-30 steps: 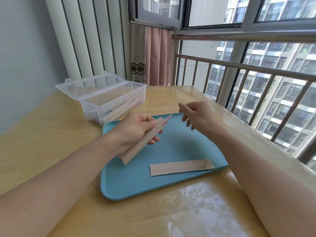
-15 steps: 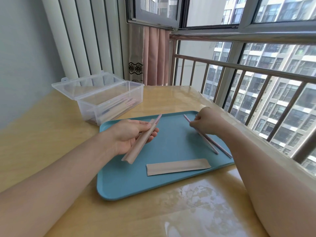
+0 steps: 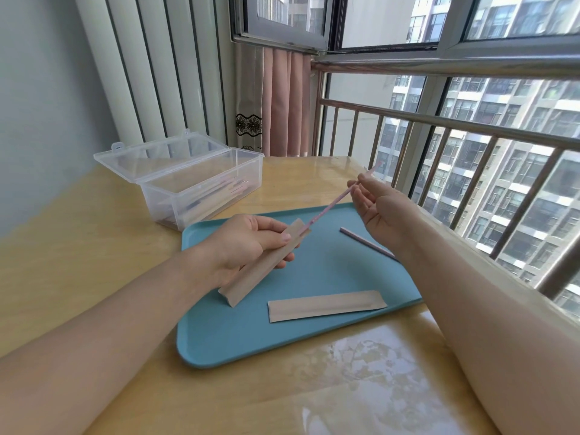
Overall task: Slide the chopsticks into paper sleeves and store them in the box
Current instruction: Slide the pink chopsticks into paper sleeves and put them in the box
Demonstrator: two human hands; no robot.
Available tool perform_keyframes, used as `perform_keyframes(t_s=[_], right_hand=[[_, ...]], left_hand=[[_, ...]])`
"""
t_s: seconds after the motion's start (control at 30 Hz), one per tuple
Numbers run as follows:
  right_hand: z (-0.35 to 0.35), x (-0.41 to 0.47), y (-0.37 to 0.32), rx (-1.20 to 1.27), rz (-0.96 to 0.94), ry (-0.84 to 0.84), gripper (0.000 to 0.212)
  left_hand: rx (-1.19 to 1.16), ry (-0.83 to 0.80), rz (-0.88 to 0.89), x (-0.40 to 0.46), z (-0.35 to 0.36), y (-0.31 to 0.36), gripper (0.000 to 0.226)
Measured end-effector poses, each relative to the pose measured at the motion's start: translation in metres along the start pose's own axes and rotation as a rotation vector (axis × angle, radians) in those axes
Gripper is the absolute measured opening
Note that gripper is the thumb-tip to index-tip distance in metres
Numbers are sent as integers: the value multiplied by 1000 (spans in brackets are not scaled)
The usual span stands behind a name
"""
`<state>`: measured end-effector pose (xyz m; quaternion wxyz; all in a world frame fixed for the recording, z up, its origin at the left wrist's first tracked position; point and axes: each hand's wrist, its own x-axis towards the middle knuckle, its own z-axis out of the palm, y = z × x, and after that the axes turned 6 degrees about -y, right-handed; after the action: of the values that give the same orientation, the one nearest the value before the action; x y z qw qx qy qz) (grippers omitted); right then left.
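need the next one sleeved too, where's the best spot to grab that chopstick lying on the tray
Pinch the loose chopstick near its far end, coming from above with the right hand. It lies flat on the blue tray, and its near end is hidden behind the right forearm.

Left hand (image 3: 248,243) grips; right hand (image 3: 376,208) pinches, raised.

Daylit wooden table (image 3: 78,246) beside railed window (image 3: 470,127), pink curtain (image 3: 282,102).
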<state>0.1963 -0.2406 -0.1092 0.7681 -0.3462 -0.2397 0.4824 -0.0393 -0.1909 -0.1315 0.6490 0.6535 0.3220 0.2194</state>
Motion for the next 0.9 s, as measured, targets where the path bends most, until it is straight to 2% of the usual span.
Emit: perform_keyframes(t_s=[0.2, 0.37, 0.47, 0.6, 0.9], right_hand=[[7, -5, 3, -13, -6, -24, 8], [8, -7, 6, -142, 7, -1, 10], [6, -2, 3, -36, -16, 69, 6], [5, -2, -1, 92, 3, 34, 6], [13, -9, 8, -102, 30, -40, 8]], left_hand=[[26, -14, 39, 0, 2, 1, 11], [14, -9, 55, 0, 2, 3, 13], [10, -7, 49, 0, 1, 2, 14], [4, -9, 42, 0, 0, 2, 15], [-5, -1, 53, 1, 1, 2, 10]])
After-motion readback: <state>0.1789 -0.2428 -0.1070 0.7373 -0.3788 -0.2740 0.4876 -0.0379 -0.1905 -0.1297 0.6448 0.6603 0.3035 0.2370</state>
